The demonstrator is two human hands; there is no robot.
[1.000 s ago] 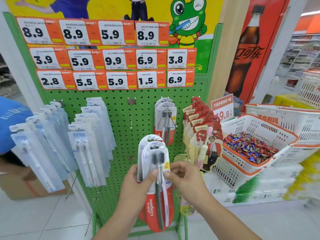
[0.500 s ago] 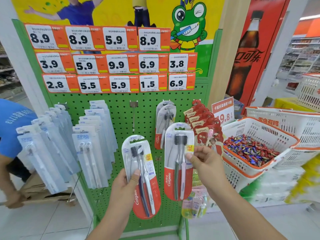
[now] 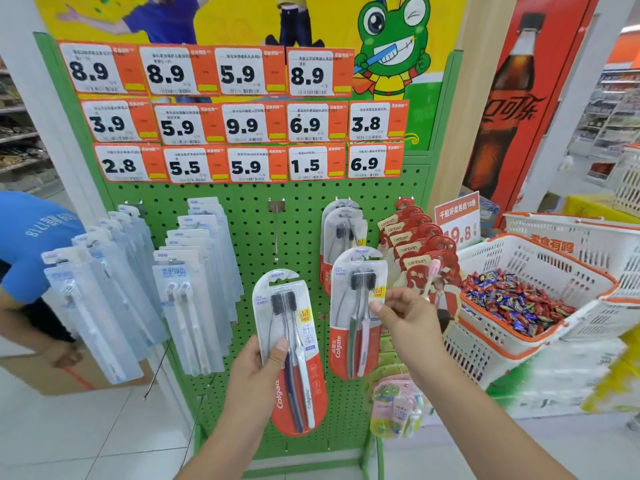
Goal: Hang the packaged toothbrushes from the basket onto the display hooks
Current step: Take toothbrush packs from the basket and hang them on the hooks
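Note:
Each of my hands holds one red and clear Colgate two-brush pack in front of the green pegboard (image 3: 304, 209). My left hand (image 3: 258, 372) grips the lower pack (image 3: 294, 341) by its left edge, thumb across the front. My right hand (image 3: 408, 320) pinches the right edge of the other pack (image 3: 353, 313), lifted just below the same kind of packs hanging on a hook (image 3: 341, 233). A bare hook (image 3: 277, 226) juts out left of those. The basket with the toothbrushes is not in view.
Rows of pale blue toothbrush packs (image 3: 194, 289) fill the left hooks; red canban packs (image 3: 419, 251) hang at the right. White baskets with orange rims (image 3: 540, 341) holding wrapped sweets stand to the right. A person in a blue shirt (image 3: 31, 244) bends at the left.
My right hand has pulled one pack off the pair and raised it up and right toward the hanging Colgate packs. My left hand keeps the other pack, shifted slightly left.

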